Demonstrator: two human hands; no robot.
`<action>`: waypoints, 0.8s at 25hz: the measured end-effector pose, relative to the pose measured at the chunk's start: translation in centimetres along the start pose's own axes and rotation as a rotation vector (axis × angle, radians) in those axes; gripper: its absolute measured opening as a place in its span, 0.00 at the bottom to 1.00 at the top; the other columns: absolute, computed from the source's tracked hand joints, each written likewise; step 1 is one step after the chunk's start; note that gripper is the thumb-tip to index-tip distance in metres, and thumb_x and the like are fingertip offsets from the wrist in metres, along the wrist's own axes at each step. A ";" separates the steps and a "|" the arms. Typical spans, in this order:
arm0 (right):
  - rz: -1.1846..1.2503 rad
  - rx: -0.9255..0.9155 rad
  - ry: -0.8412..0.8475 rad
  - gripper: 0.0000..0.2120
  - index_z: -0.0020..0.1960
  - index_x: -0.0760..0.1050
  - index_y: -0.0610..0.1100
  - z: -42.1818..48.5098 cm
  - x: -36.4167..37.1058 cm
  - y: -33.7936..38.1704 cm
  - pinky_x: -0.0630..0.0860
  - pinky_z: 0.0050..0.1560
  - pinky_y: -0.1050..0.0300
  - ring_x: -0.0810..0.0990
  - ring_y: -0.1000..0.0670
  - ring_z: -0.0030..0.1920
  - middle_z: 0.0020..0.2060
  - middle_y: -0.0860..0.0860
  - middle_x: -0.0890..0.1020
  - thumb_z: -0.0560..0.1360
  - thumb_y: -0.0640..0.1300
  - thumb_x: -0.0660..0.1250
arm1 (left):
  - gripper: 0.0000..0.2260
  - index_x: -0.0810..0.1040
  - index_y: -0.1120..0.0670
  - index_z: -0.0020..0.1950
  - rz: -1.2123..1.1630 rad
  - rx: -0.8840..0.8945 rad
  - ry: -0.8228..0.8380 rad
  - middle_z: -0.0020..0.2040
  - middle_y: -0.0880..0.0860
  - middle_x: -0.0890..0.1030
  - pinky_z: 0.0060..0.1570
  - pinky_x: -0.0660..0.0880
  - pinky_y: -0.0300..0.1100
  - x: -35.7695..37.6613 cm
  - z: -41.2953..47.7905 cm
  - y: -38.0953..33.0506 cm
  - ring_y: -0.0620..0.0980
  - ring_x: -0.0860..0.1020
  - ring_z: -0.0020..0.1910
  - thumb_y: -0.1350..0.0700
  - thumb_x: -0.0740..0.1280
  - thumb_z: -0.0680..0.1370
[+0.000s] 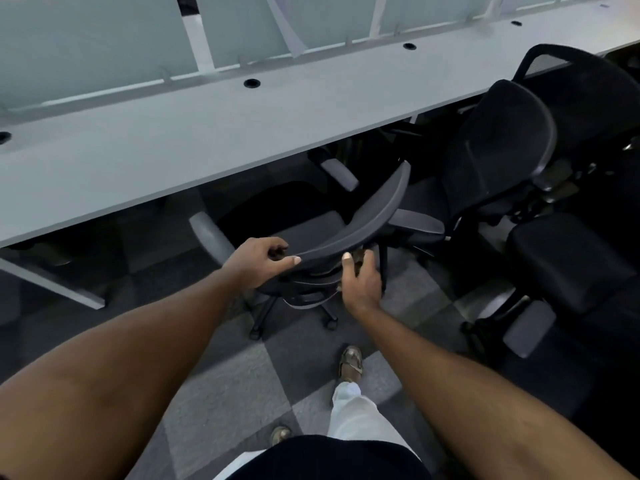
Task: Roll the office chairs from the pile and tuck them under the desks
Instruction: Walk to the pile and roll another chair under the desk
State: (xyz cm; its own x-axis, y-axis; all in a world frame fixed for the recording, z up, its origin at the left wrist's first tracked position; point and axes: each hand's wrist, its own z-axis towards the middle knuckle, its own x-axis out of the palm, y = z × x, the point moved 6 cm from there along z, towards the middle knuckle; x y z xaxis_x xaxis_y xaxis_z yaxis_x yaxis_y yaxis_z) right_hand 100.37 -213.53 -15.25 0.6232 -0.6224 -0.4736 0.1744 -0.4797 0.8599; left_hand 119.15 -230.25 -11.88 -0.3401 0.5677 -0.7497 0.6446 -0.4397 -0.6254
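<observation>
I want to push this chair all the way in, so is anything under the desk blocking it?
Possibly: a grey armrest of another chair sits under the desk edge, ahead and right of the held chair. Elsewhere it's too dark to tell.

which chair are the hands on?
The chair nearest the camera: left hand and right hand hold its backrest rim. The chairs to the right stand untouched.

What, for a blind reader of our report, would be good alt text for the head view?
A person's left hand and right hand grip the top edge of a grey office chair that faces a long white desk. More black chairs crowd together on the right, on grey carpet.
</observation>
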 end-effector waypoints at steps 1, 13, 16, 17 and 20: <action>-0.085 -0.042 -0.061 0.16 0.62 0.69 0.46 0.3 -1.0 0.5 0.74 0.49 0.51 0.82 0.41 0.52 0.49 0.50 0.81 0.82 0.56 0.64 | 0.30 0.82 0.44 0.61 0.059 0.031 0.040 0.52 0.43 0.85 0.56 0.80 0.45 0.0 -0.2 -0.9 0.45 0.83 0.52 0.24 0.70 0.71; -1.094 -0.797 0.205 0.30 0.61 0.72 0.50 4.3 -0.4 7.1 0.64 0.66 0.42 0.76 0.46 0.61 0.56 0.52 0.79 0.61 0.42 0.76 | 0.11 0.83 0.48 0.54 0.676 -0.177 -0.052 0.46 0.51 0.83 0.48 0.79 0.49 -3.0 -2.1 -0.2 0.57 0.83 0.48 0.50 0.74 0.72; -1.100 -0.933 0.328 0.23 0.54 0.71 0.49 4.4 1.5 8.0 0.70 0.51 0.48 0.82 0.44 0.47 0.44 0.52 0.81 0.62 0.45 0.76 | 0.11 0.84 0.48 0.53 0.718 -0.216 -0.059 0.46 0.51 0.84 0.45 0.76 0.48 -3.1 -3.0 0.1 0.57 0.83 0.48 0.48 0.74 0.72; -1.100 -0.978 0.360 0.21 0.52 0.71 0.49 4.4 1.9 8.1 0.71 0.46 0.49 0.82 0.44 0.44 0.42 0.53 0.82 0.63 0.46 0.76 | 0.11 0.84 0.48 0.53 0.734 -0.230 -0.059 0.46 0.51 0.84 0.45 0.76 0.47 -2.8 -3.4 0.1 0.56 0.83 0.48 0.47 0.73 0.72; -1.101 -1.107 0.394 0.16 0.49 0.72 0.50 3.8 2.8 8.1 0.71 0.39 0.52 0.82 0.45 0.39 0.38 0.53 0.82 0.66 0.51 0.74 | 0.12 0.83 0.49 0.52 0.726 -0.299 -0.073 0.46 0.52 0.84 0.46 0.77 0.48 -1.9 -5.3 0.4 0.57 0.83 0.48 0.45 0.74 0.72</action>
State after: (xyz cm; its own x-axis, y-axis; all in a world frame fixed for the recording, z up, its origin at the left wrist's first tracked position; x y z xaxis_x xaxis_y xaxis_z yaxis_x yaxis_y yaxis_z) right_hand 100.62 -221.49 -10.37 -0.0542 -0.0203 -0.9983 0.9770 0.2053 -0.0572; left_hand 123.70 -227.80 -9.59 0.1989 0.1584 -0.9671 0.8761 -0.4710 0.1030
